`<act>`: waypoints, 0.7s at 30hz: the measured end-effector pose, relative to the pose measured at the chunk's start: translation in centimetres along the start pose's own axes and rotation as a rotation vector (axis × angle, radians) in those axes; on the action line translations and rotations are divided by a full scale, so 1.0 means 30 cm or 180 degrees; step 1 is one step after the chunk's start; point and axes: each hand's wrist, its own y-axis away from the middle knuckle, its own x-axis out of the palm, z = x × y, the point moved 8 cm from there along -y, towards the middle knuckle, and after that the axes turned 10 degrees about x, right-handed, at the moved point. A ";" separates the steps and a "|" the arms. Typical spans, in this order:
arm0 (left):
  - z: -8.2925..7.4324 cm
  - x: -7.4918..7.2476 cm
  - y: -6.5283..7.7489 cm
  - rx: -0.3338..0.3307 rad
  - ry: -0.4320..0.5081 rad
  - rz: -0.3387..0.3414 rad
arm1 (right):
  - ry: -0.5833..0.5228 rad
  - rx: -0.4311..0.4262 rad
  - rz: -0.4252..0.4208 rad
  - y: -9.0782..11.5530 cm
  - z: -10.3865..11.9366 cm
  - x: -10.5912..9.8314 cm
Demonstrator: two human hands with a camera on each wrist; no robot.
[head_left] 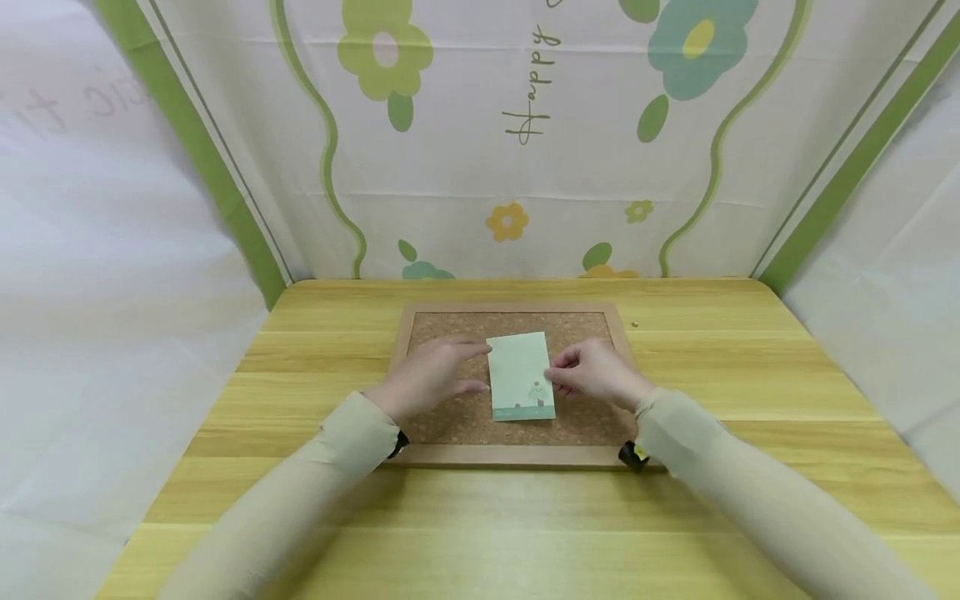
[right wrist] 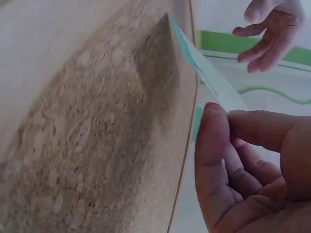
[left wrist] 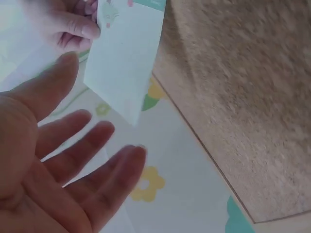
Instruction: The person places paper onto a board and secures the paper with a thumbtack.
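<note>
A pale green sheet of note paper [head_left: 519,373] with a small tree print and a teal strip along its bottom is held over a wood-framed cork board [head_left: 457,421]. My right hand [head_left: 596,372] pinches the paper's right edge between thumb and forefinger; the right wrist view shows the paper [right wrist: 211,75] tilted away from the cork. To the left of the paper is my left hand [head_left: 435,375], its fingers spread and relaxed. In the left wrist view a gap shows between the left fingers [left wrist: 116,179] and the paper's lower corner.
The cork board lies on a wooden table [head_left: 480,533]. A tiny object [head_left: 634,324] sits on the table just past the board's upper right corner. Behind the table hangs a white flower-printed cloth [head_left: 450,150], with more white cloth at both sides.
</note>
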 end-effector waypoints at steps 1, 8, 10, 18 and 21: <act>-0.003 0.005 -0.005 0.0049 -0.0077 0.0058 | -0.0004 0.0066 0.0014 -0.007 -0.008 0.001; 0.035 0.087 -0.040 -0.0007 -0.0132 0.0664 | 0.0189 0.0286 -0.0036 -0.040 -0.032 -0.006; 0.044 0.101 -0.055 -0.0043 -0.0178 0.0798 | 0.0292 0.0329 -0.0081 -0.048 -0.033 -0.011; 0.089 0.151 -0.115 -0.0232 -0.0209 0.1247 | 0.0623 0.0467 -0.0139 -0.077 -0.034 -0.018; 0.098 0.170 -0.128 -0.0285 -0.0182 0.1343 | 0.0734 0.0493 -0.0146 -0.079 -0.035 -0.019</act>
